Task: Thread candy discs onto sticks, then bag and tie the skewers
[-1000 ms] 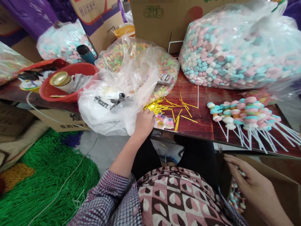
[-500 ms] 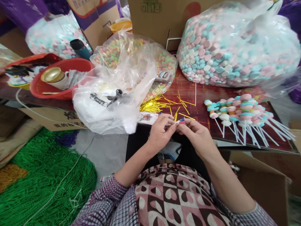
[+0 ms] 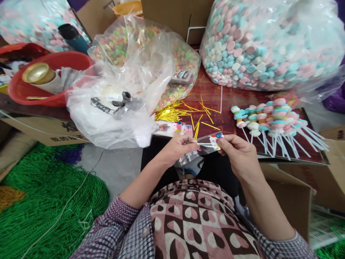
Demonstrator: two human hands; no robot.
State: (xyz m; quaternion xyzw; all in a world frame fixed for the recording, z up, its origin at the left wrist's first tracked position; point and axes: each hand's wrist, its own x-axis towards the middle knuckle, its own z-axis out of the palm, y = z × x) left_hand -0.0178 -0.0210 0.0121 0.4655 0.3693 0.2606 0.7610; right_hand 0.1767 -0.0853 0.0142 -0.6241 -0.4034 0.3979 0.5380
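Both hands, left (image 3: 178,149) and right (image 3: 239,156), pinched an empty clear sleeve (image 3: 206,145) just off the table (image 3: 215,97) edge. Candy skewers (image 3: 269,120) lay unwrapped, gold ties (image 3: 185,113) loose; wrapping seemed barely begun.

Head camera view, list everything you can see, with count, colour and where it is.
small clear bag: one, clear with printed end, held between both hands
candy skewers: a pile, pink, blue and white on white sticks, table right
gold twist ties: many, gold, table centre
big candy bag: one, clear, pink, blue and white pieces, back right
mixed candy bag: one, clear, multicoloured pieces, back centre
empty plastic bags: a heap, clear and white, table left
red basin: one, red, far left, holding a gold-topped roll
table: one, dark red-brown
green beads: a mass, green, floor left
cardboard boxes: several, brown, behind the table
left hand: fingers pinching the bag
right hand: fingers pinching the bag's printed end
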